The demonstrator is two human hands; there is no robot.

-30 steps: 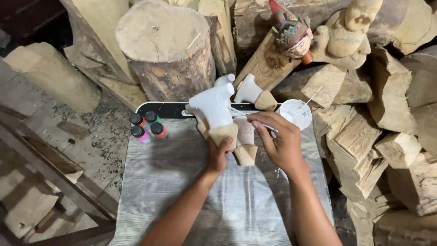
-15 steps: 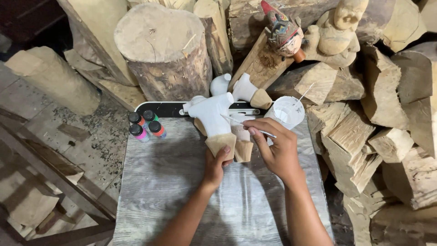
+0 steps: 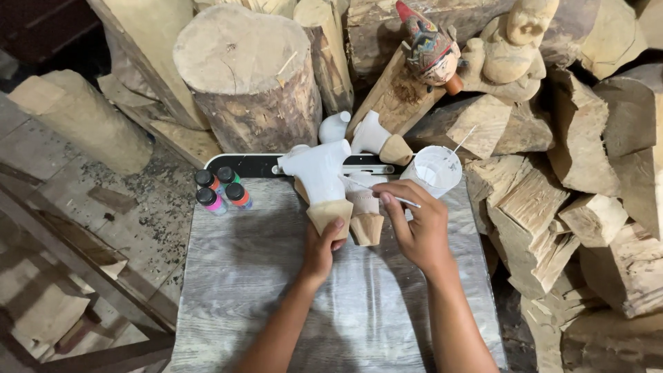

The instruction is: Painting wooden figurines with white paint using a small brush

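L hand (image 3: 323, 243) grips white figure (image 3: 319, 178) by base; R hand (image 3: 416, 226) pinches brush (image 3: 385, 194). Tabletop (image 3: 242, 290) open toward 6 o'clock; bottles (image 3: 219, 188) at 10.

Head view, looking down on a grey wood-grain board (image 3: 276, 290). The left hand (image 3: 323, 243) grips the bare wooden base of a white-painted carved figure (image 3: 319, 176), held tilted above the board. The right hand (image 3: 418, 224) pinches a thin brush (image 3: 376, 192) whose tip meets the figure's white surface. A second white figure (image 3: 362, 207) lies between the two hands. Two further white pieces (image 3: 359, 132) rest beyond, beside a white cup (image 3: 435, 171). Four small paint bottles (image 3: 219, 188) stand at the board's far left corner. Behind stand a log stump (image 3: 248, 76), split wood blocks (image 3: 580, 179) and a painted puppet head (image 3: 429, 47).
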